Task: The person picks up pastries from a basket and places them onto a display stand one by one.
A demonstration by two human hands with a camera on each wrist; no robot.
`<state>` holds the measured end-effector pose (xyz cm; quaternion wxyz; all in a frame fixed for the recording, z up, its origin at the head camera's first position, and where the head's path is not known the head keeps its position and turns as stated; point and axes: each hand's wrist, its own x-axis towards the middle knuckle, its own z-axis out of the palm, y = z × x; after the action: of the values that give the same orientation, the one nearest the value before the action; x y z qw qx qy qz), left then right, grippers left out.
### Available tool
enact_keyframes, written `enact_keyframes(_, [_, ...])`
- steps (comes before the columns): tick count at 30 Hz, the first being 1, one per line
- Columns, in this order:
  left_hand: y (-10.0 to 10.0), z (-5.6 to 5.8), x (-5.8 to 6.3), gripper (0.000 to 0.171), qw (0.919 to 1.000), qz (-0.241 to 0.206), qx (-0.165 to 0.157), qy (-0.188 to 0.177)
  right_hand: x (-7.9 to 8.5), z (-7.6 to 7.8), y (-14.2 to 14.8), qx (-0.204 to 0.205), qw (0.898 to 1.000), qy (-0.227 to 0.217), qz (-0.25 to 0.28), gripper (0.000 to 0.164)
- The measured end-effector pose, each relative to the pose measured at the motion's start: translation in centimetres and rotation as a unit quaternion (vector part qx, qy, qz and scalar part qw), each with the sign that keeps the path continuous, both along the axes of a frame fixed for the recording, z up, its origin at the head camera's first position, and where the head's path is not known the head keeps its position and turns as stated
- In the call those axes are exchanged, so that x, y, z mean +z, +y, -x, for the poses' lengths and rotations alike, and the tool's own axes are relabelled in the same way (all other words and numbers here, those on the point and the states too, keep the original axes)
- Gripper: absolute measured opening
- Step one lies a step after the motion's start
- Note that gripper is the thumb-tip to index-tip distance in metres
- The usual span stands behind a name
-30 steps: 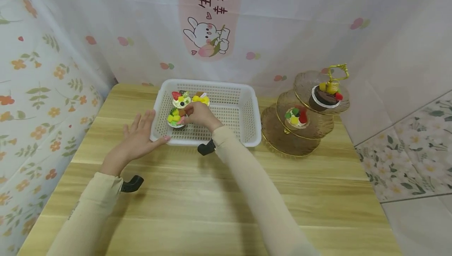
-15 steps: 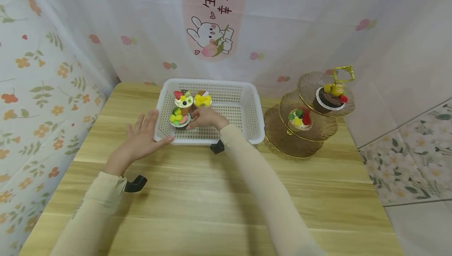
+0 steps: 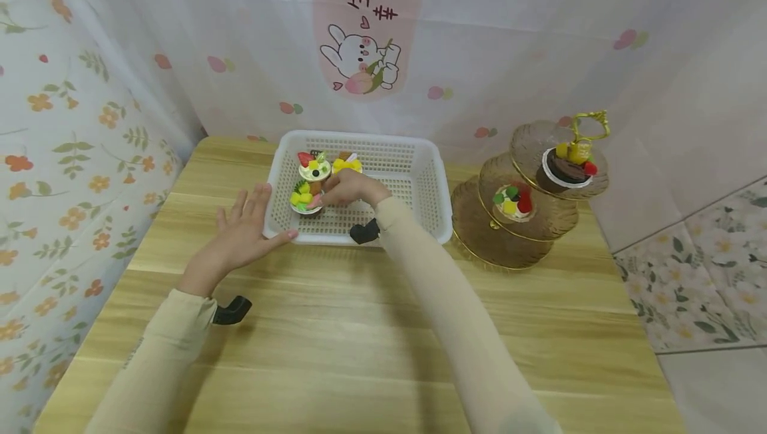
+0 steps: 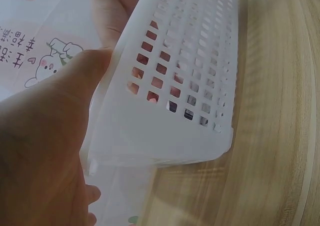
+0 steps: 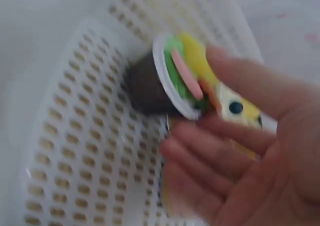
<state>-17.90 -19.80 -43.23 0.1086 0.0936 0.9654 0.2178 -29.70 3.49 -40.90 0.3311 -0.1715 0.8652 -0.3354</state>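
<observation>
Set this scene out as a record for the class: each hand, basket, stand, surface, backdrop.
Left hand: fingers spread, at the left end of the basket, thumb on its rim
Right hand: inside, at the nearest cupcake; grip unclear
Basket: white; three cupcakes visible, toward its left end
Stand: three tiers; brown cupcake on top, fruit cupcake on the middle
Surface: wood-grained table
Backdrop: curtain with a rabbit print

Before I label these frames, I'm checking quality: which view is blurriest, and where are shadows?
Right wrist: blurriest, right hand and basket smeared; head: soft shadows on the table beside both sleeves; left wrist: crisper basket holes, left hand shadowed.
</observation>
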Motion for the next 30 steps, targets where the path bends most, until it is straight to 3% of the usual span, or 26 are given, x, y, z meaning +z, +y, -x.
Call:
enact_keyframes(9, [0.1, -0.1, -0.2, 0.109, 1.0, -0.005, 0.004, -0.002, -2.4, 1.5, 0.6, 0.043, 0.997, 0.005, 0.059, 0.056])
enact_keyframes(17, [0.3, -0.1, 0.0, 0.109, 1.0, -0.004, 0.006, -0.001, -4.0, 2.3, 0.7, 0.026, 0.994, -0.056, 0.092, 0.067])
enact_keyframes(24, [0.3, 0.1, 0.0, 0.109, 0.9999, -0.001, 0.011, 0.001, -4.5, 2.5, 0.1, 0.029, 0.992, -0.056, 0.106, 0.073])
enact_keyframes(30, [0.2, 0.2, -0.2, 0.109, 0.9999, -0.001, 0.014, -0.003, -5.1, 2.4, -0.6, 0.016, 0.995, -0.045, 0.087, 0.078])
